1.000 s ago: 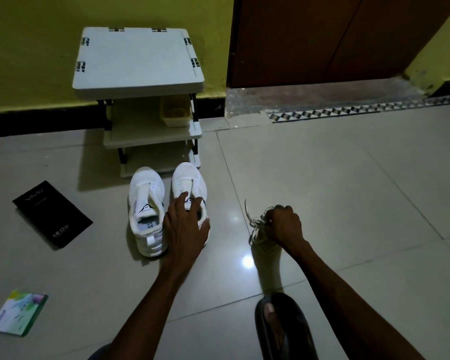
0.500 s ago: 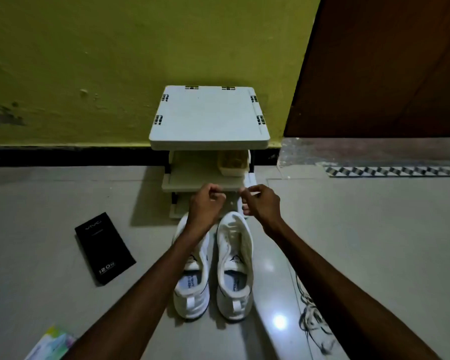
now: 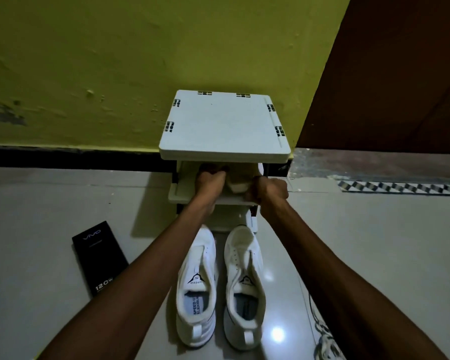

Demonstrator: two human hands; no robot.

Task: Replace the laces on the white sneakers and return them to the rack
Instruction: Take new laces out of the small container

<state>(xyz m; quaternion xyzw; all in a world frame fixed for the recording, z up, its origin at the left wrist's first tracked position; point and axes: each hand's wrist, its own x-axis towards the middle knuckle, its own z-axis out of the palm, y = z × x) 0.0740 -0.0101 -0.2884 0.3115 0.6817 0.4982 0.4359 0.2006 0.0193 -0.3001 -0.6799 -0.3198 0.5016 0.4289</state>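
A box (image 3: 238, 187) in the rack (image 3: 224, 126) was clasped by curled fingers of left hand (image 3: 210, 179) and right hand (image 3: 270, 191), presumably for relacing the sneakers (image 3: 240, 258).

The sneakers (image 3: 244, 255) are white (black logos (image 3: 196, 278)), the rack (image 3: 224, 126) off-white, the tub (image 3: 238, 187) beige, the wall (image 3: 115, 61) yellow-green, the door (image 3: 400, 74) brown, the box (image 3: 99, 258) black, the strip (image 3: 400, 187) checkered black and white.

Two unlaced white sneakers (image 3: 198, 287) stand side by side before the rack (image 3: 224, 126).
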